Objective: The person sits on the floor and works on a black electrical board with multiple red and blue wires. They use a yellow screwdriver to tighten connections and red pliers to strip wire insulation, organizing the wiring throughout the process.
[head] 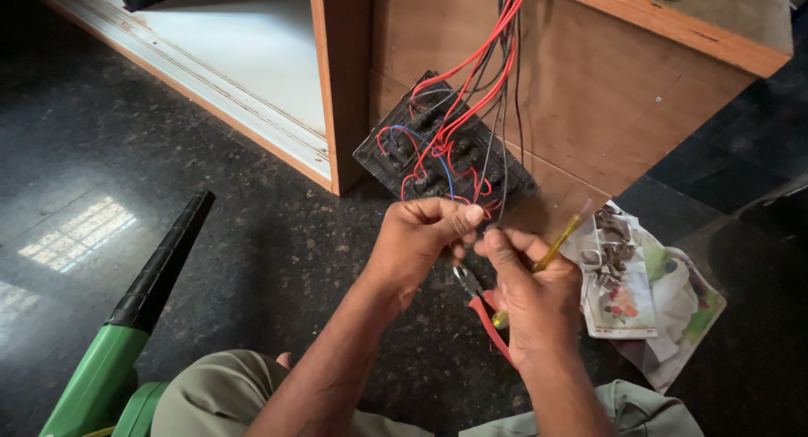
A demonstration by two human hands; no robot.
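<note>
Black switch plate (442,151) — tangled red wires (471,63) behind.

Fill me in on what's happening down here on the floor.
A person sits on the dark floor at a wooden cabinet. The left hand pinches wires coming off a black switch board that leans on the cabinet. The right hand meets it at the wires while holding a yellow screwdriver and red-handled pliers. A plastic packet of small parts lies to the right, a green-and-black blower to the left.
</note>
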